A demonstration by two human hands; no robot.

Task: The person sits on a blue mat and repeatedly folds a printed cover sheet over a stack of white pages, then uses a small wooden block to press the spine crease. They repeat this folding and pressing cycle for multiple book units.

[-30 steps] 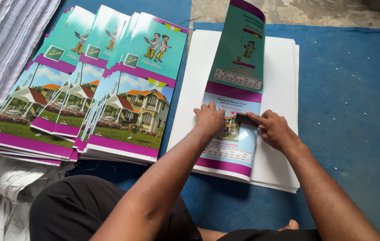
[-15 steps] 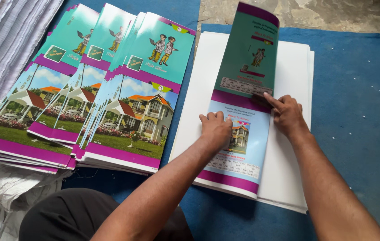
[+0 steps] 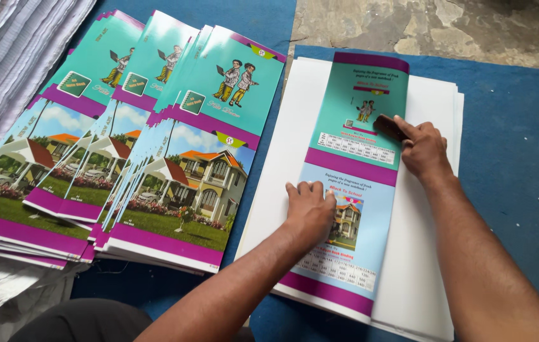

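A narrow folded printed cover sheet, teal on top and light blue below with purple bands, lies on a stack of white sheets. My left hand presses flat on the sheet's lower half, beside a small house picture. My right hand is closed around a small dark block and holds it against the teal upper half, near the sheet's right edge.
Overlapping piles of printed covers with cartoon figures and house pictures lie fanned out at the left. White paper bundles fill the far left. A blue mat covers the floor; bare concrete shows beyond it.
My right hand has slid the dark block up from the sheet's middle fold to the teal upper half, which now lies flat. My left hand stays on the lower half.
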